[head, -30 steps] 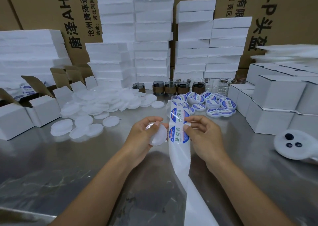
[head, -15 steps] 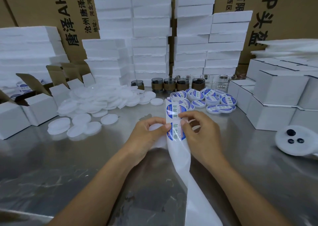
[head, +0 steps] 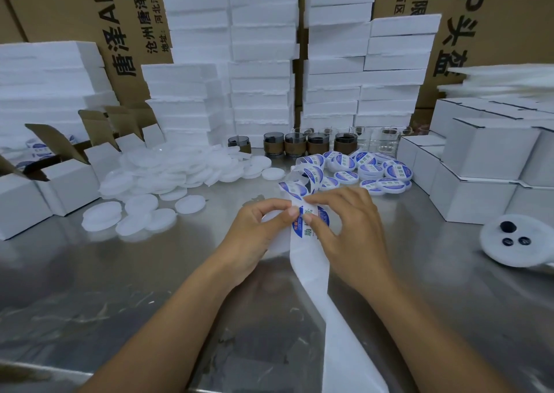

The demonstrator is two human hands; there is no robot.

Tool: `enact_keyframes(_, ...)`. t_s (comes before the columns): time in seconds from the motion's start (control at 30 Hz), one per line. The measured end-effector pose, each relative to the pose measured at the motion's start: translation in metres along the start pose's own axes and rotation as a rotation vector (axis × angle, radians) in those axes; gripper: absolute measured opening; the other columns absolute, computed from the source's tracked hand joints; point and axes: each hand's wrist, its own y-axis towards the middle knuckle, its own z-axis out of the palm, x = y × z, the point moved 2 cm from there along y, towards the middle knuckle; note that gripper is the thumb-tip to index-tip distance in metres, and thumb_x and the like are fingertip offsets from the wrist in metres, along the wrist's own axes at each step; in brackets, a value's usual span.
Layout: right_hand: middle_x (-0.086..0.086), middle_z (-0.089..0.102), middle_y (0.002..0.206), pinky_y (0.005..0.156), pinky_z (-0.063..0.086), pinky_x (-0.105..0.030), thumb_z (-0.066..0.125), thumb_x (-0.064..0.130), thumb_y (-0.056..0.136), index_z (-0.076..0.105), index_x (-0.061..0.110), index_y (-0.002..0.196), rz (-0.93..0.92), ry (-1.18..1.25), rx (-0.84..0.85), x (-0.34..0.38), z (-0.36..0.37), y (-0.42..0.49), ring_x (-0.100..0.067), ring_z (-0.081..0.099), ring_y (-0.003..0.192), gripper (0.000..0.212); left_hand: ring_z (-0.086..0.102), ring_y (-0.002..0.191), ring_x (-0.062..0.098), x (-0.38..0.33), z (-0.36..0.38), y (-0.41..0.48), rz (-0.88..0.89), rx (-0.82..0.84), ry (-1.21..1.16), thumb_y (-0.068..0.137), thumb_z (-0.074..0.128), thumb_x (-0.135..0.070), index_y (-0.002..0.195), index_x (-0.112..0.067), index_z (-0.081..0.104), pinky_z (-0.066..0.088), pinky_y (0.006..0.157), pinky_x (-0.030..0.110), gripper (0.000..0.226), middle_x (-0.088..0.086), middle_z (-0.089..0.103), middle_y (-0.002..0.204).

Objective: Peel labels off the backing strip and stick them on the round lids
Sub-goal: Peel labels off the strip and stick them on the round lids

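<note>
A white backing strip (head: 311, 275) with round blue-and-white labels runs from the table's front edge up between my hands. My left hand (head: 254, 237) holds a plain white round lid (head: 277, 244), mostly hidden behind the strip and fingers, and its thumb pinches the strip's left edge. My right hand (head: 350, 237) pinches a label (head: 322, 217) on the strip with thumb and forefinger. A heap of plain white lids (head: 168, 177) lies at the left. Labelled lids (head: 371, 172) are piled at the back right.
Open white cartons (head: 63, 180) stand at the left, closed white boxes (head: 485, 159) at the right. Foam slabs (head: 260, 72) are stacked at the back before brown cardboard boxes. Dark jars (head: 317, 147) line the back. A white disc with black dots (head: 515, 243) lies at the right.
Both hands have closed in on the strip. My left thumb now pinches its edge, covering the lid, and my right fingers have moved onto the label.
</note>
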Motion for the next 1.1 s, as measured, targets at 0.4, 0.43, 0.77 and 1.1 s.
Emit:
enact_keyframes(0.4,0.005,0.070,0.090,0.086,0.035,-0.032,0.073,0.017,0.078,0.069,0.017,0.091,0.027,-0.017,-0.007,0.000,-0.001,0.001,-0.019,0.059,0.089,0.014,0.061,0.104,0.031,0.000,-0.001,0.002,0.054,-0.067,0.121,0.078,0.067,-0.035,0.069,-0.030,0.072,0.044,0.094,0.039,0.012,0.011,0.069,0.104)
enact_keyframes(0.43,0.005,0.070,0.089,0.087,0.036,-0.033,0.074,0.018,0.077,0.069,0.017,0.089,0.030,-0.020,-0.010,0.000,-0.002,0.001,-0.018,0.060,0.088,0.013,0.062,0.102,0.028,0.001,-0.002,0.002,0.054,-0.071,0.131,0.081,0.066,-0.032,0.069,-0.029,0.072,0.044,0.094,0.037,0.014,0.009,0.070,0.103)
enact_keyframes(0.77,0.004,0.057,0.095,0.087,0.041,-0.034,0.065,0.011,0.082,0.067,0.016,0.087,0.035,0.031,0.070,0.002,-0.001,0.001,-0.014,0.053,0.097,0.008,0.069,0.082,0.009,0.005,-0.003,0.004,0.006,-0.099,0.109,0.085,0.066,-0.024,0.067,-0.028,0.073,0.050,0.069,0.016,0.020,-0.003,0.074,0.091)
enact_keyframes(1.1,0.008,0.053,0.087,0.086,0.039,-0.031,0.064,0.005,0.071,0.059,0.026,0.065,0.117,0.144,0.022,0.005,-0.002,0.002,-0.014,0.052,0.092,0.022,0.066,0.078,0.006,0.010,-0.005,0.008,-0.009,-0.114,0.118,0.086,0.066,-0.023,0.067,-0.028,0.072,0.049,0.067,0.016,0.021,-0.009,0.073,0.085)
